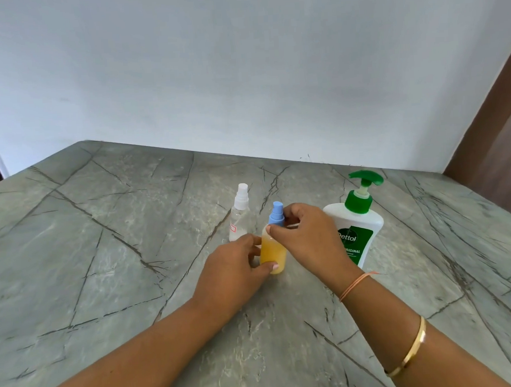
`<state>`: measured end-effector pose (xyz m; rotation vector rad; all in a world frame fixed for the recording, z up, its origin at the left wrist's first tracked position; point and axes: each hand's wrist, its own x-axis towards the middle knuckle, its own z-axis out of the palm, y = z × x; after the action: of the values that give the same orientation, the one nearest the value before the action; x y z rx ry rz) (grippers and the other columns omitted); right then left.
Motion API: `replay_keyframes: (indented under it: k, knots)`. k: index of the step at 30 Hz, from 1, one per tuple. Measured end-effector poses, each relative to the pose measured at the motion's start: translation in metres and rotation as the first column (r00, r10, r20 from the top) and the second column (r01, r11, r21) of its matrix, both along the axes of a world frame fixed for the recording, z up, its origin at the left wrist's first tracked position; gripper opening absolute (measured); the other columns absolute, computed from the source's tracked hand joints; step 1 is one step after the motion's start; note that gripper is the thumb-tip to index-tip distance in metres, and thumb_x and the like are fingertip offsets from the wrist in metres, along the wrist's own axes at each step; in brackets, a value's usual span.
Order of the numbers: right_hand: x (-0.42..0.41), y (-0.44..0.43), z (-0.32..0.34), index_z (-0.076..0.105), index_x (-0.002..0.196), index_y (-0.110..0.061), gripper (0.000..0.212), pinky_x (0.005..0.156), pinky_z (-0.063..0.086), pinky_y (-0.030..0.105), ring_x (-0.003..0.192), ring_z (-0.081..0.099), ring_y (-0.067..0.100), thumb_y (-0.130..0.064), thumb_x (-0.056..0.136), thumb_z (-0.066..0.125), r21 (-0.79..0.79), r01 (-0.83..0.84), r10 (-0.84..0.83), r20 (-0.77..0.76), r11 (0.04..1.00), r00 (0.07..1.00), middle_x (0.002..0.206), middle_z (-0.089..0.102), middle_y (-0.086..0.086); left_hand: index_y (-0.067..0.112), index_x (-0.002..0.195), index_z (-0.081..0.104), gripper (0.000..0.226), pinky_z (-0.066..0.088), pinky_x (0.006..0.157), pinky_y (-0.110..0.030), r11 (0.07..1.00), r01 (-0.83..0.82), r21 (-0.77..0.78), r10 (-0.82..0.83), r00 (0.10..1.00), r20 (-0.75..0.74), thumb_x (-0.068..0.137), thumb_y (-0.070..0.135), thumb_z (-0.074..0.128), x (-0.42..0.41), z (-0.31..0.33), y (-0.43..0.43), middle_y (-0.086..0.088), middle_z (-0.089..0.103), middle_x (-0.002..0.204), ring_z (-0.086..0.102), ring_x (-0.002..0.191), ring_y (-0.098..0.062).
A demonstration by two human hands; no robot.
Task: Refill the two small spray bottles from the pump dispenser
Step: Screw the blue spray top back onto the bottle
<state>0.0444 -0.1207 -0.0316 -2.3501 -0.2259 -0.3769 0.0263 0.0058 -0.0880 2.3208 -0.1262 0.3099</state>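
Upright on the grey marbled surface [109, 262], a small spray bottle [273, 253] filled with yellow liquid is gripped low on its body between the thumb and fingers [274, 266] of the left hand [233, 272], while its blue spray cap [276, 213] is pinched by the thumb and fingertips of the right hand [308, 241]. Just beyond the left fingers a clear spray bottle [240, 216] with a white cap is seen standing untouched, and close behind the right hand a white pump dispenser [358, 226] with a green pump is set upright.
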Motion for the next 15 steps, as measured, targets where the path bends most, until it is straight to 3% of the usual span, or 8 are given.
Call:
replay_keyframes:
  k: [7,11,15]
  knots:
    - [0.022,0.007,0.004,0.064,0.087,-0.009,0.008,0.067,0.045,0.03,0.077,0.059,0.02,-0.016,0.083,0.062,-0.04,0.066,-0.063,0.066,0.997,0.996,0.081,0.064,0.003,0.031,0.118,0.053,0.042,0.048,0.082,-0.02,0.999,-0.055,-0.002,0.054,0.995,0.087,0.08,0.043,0.066,0.005,-0.002,0.004,0.014,0.063,0.107,0.059,0.092,-0.002]
    - [0.041,0.011,0.004,0.061,0.096,-0.007,0.01,0.068,0.041,0.028,0.083,0.056,0.019,-0.012,0.088,0.057,0.084,0.106,-0.111,0.068,0.991,0.991,0.09,0.062,0.002,0.031,0.108,0.056,0.027,0.048,0.073,-0.019,0.994,-0.108,-0.003,0.108,0.989,0.097,0.083,0.039,0.063,0.007,-0.002,0.009,0.016,0.065,0.091,0.06,0.081,0.0]
    - [0.058,0.021,-0.002,0.059,0.1,-0.009,0.012,0.061,0.03,0.016,0.084,0.052,0.014,-0.008,0.09,0.052,0.225,0.112,-0.121,0.03,0.968,0.992,0.095,0.06,0.001,0.03,0.108,0.057,0.023,0.047,0.07,-0.017,0.99,-0.144,0.004,0.143,0.984,0.103,0.086,0.037,0.06,0.009,0.001,0.012,0.015,0.067,0.093,0.061,0.081,-0.002]
